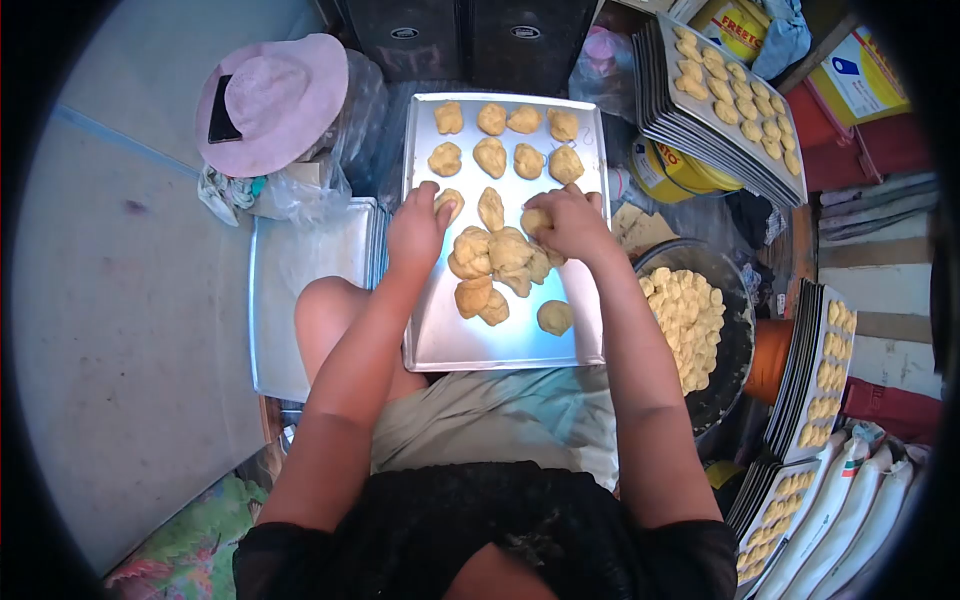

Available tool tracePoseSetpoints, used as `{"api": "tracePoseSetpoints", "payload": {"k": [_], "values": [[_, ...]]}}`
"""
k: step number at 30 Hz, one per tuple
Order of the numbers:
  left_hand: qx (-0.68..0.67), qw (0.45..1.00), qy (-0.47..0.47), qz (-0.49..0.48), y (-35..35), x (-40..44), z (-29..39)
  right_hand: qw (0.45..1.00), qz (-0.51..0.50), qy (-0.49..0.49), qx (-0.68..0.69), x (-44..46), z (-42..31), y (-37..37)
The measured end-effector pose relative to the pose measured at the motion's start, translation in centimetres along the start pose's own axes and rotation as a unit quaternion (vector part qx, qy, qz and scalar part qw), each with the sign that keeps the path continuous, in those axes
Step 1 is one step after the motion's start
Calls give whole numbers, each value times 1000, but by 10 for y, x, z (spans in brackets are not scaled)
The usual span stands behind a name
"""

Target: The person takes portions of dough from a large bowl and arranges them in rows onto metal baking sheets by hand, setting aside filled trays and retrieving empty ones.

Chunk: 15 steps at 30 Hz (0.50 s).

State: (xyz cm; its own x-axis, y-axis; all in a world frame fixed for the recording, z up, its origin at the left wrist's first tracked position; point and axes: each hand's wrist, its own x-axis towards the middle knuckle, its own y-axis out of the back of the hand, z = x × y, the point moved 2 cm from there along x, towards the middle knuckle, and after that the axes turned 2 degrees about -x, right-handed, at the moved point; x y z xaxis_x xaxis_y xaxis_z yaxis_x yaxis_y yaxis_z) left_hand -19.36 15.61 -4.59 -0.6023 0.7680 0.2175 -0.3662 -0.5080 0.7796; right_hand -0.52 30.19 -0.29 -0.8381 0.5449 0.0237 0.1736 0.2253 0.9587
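A metal tray (430,335) lies across my lap, with dough lumps in rows on its far part. At its left edge, my left hand (417,225) has its fingers closed on a small dough piece (450,204). Toward the right edge my right hand (572,224) grips another dough piece (535,220). Between the hands sits a narrow dough piece (491,209), and just nearer is a heap of dough lumps (505,258). A round dough ball (555,317) rests alone near the tray's front right. My right fingertips are partly hidden.
To the right stands a black basin (740,340) of dough pieces. Stacked trays of shaped dough are at the upper right (720,95) and lower right (822,370). More trays (300,290) lie left, below a pink hat (275,100). Yellow buckets (665,170) stand behind.
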Motion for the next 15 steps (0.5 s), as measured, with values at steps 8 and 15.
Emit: {"api": "tracePoseSetpoints", "payload": {"k": [8, 15], "values": [[-70, 990, 58, -112, 17, 2, 6, 984, 139, -114, -3, 8, -1, -25], [-16, 993, 46, -108, 7, -4, 8, 959, 208, -124, 149, -9, 50, -7]]}}
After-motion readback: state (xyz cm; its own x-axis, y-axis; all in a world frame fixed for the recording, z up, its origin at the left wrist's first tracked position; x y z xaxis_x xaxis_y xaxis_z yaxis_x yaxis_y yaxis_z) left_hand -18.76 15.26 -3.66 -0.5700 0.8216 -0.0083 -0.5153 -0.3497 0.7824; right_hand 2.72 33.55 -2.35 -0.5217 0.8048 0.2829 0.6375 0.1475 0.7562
